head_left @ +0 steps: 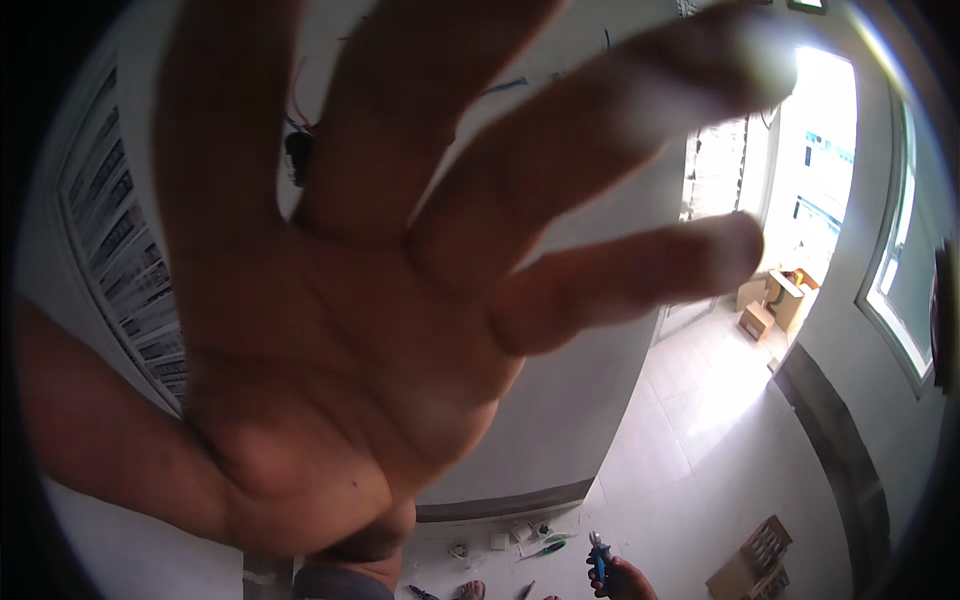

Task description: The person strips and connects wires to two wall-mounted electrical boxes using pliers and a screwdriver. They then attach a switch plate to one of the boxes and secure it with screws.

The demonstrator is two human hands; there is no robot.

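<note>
The left hand (350, 330) is raised right up before the head camera, palm toward the lens and blurred by closeness, so that it fills most of the view; its fingers (600, 130) are spread wide and straight, the thumb running off to the lower left, and nothing is held in it. The right hand (622, 578) shows small at the lower edge, far below, curled in a fist around a blue-handled tool
</note>
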